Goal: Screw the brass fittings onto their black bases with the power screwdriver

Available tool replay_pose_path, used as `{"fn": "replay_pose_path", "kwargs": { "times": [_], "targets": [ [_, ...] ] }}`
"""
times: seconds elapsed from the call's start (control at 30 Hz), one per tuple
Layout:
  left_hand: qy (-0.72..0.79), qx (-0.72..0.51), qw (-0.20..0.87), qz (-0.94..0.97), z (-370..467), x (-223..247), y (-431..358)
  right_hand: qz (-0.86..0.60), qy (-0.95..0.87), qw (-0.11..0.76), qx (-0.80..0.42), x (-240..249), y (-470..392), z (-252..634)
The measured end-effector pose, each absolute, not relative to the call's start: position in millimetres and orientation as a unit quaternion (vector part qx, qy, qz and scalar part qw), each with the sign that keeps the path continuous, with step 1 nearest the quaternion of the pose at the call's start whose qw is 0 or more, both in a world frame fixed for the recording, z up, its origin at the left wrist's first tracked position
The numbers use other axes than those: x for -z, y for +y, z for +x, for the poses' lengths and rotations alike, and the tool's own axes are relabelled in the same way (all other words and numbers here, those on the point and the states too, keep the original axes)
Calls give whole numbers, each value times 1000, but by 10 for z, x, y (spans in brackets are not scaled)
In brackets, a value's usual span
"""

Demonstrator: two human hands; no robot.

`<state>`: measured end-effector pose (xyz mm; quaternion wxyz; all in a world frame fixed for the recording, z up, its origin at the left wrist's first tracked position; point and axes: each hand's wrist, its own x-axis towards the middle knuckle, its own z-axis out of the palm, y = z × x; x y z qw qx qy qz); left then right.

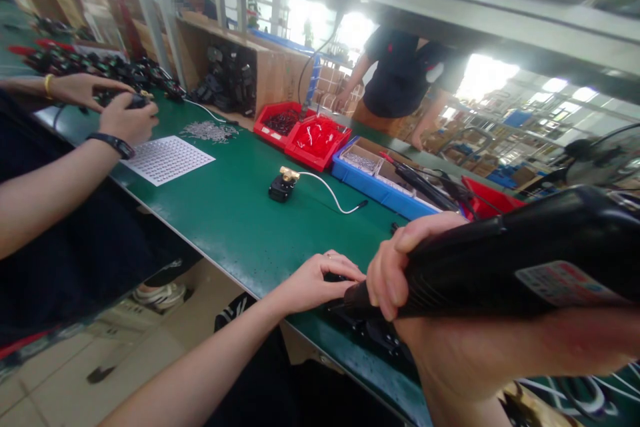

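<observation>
Power tool [500, 267] in R fingers [393, 277], tip [356, 300] nr L fingers [341, 267].

The left forearm [215, 363] and right forearm [463, 403] are bare, with slender, rounded fingers [391, 273]. A thin, shiny ring circles one finger of the left hand [316, 282]. Below hangs plain, near-black clothing [255, 383]; white stripes mark dark fabric [233, 312] near it, perhaps the same outfit.

Desk [225, 227]: sheet [167, 159] left, cabled part [281, 190] mid, bins [303, 152] behind it, tray [373, 192] right of bins; power tool [465, 267] near right.
</observation>
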<state>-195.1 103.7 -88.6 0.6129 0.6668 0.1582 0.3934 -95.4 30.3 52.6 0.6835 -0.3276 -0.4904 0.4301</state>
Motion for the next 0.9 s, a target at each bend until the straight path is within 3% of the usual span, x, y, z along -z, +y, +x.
{"fn": "replay_pose_path", "kwargs": {
  "times": [0.13, 0.33, 0.53, 0.9],
  "targets": [
    [156, -391, 607, 674, -1952, 873, 1036, -311, -527, 653, -446, -513, 323, -919],
    [191, -392, 603, 668, -1934, 961, 1001, -362, -430, 727, -395, -496, 347, -1025],
    [204, -393, 609, 658, -1925, 970, 980, -344, -462, 691, -437, -513, 346, -1013],
    [177, -392, 581, 691, -1938, 939, 976, -321, -490, 725, -363, -676, 283, -878]
  ]
}}
